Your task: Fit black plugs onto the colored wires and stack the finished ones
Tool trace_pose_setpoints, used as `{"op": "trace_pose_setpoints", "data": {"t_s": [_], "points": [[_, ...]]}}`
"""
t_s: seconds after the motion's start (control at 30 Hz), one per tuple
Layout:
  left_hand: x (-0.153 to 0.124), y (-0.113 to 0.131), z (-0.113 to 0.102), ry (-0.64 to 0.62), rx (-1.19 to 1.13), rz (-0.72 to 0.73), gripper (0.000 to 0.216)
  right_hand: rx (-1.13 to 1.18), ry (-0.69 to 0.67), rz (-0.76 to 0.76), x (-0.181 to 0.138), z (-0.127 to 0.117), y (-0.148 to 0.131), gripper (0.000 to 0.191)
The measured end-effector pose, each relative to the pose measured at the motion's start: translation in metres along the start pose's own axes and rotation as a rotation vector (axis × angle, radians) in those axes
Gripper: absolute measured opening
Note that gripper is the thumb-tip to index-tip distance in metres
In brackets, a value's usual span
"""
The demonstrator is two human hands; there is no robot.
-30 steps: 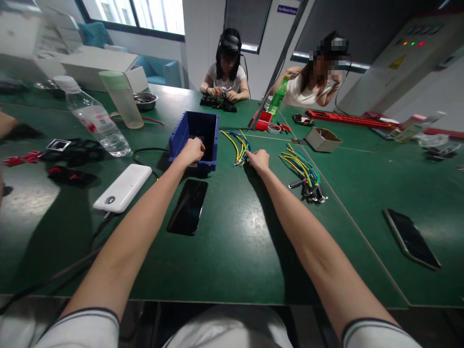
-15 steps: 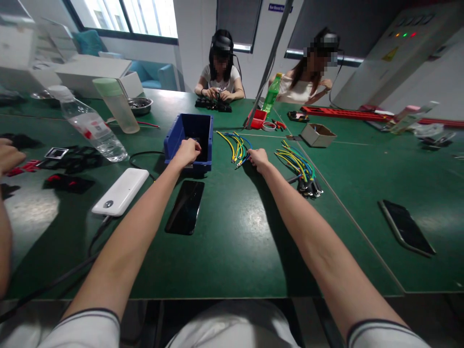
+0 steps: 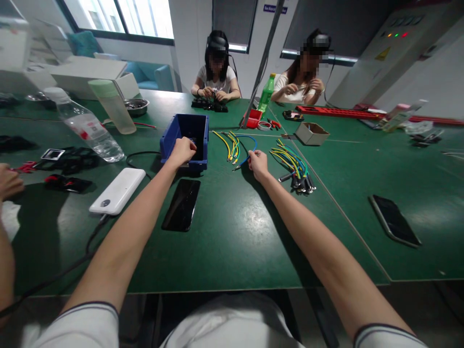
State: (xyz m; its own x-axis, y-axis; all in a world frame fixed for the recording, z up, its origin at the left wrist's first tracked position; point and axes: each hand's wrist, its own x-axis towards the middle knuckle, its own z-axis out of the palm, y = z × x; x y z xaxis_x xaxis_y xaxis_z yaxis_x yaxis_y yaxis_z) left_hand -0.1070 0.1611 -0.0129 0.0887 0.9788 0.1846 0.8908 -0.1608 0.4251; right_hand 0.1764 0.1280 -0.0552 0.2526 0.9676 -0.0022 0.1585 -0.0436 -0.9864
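Apparently mid-batch: right hand point(image 3: 258, 164) fingertips pinched closed on a blue wire point(image 3: 242, 163) at frame centre, left hand point(image 3: 182, 151) curled in the blue bin point(image 3: 205, 147) left of centre, grip can't tell; black-sleeved wire bunch point(image 3: 295, 167) centre-right looks done, loose unsleeved wires point(image 3: 226, 146) near centre don't.

On the surface point(image 3: 232, 251), a bin point(image 3: 205, 145), left hand point(image 3: 183, 151) at its opening; before it, a phone point(image 3: 181, 205), with a power bank point(image 3: 118, 191) to the left; right of the bin, wires point(image 3: 234, 146) (right hand point(image 3: 258, 165) at their right edge); farther right, a wire bundle point(image 3: 300, 181), a box point(image 3: 311, 137) behind it.
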Motion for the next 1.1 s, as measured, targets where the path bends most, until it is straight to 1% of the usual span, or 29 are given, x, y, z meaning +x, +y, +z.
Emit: {"op": "trace_pose_setpoints", "data": {"t_s": [0.1, 0.23, 0.43, 0.63, 0.7, 0.87, 0.97, 1.1], "points": [[0.0, -0.001, 0.0, -0.008, -0.015, -0.002, 0.024, 0.05, 0.053, -0.043, -0.01, -0.004, 0.007, 0.02], [0.002, -0.005, 0.002, -0.018, -0.05, 0.001, 0.023, 0.075, 0.04, -0.068, -0.022, -0.013, 0.014, 0.019], [0.004, -0.009, 0.005, -0.008, -0.098, -0.007, 0.022, 0.092, 0.017, -0.095, -0.038, -0.027, 0.014, 0.016], [0.004, -0.011, 0.006, -0.025, -0.106, -0.008, 0.02, 0.12, -0.017, -0.139, -0.065, -0.038, 0.01, 0.026], [0.005, -0.012, 0.006, -0.027, -0.118, -0.014, 0.02, 0.148, -0.035, -0.14, -0.079, -0.04, 0.008, 0.029], [0.005, -0.012, 0.006, -0.008, -0.154, -0.004, 0.016, 0.237, -0.062, -0.115, -0.108, -0.041, 0.01, 0.026], [0.004, -0.01, 0.005, 0.023, -0.144, 0.008, 0.015, 0.258, -0.062, -0.126, -0.115, -0.04, 0.013, 0.025], [0.002, -0.007, 0.004, 0.067, -0.129, 0.041, 0.017, 0.261, -0.072, -0.143, -0.115, -0.041, 0.015, 0.024]]}}
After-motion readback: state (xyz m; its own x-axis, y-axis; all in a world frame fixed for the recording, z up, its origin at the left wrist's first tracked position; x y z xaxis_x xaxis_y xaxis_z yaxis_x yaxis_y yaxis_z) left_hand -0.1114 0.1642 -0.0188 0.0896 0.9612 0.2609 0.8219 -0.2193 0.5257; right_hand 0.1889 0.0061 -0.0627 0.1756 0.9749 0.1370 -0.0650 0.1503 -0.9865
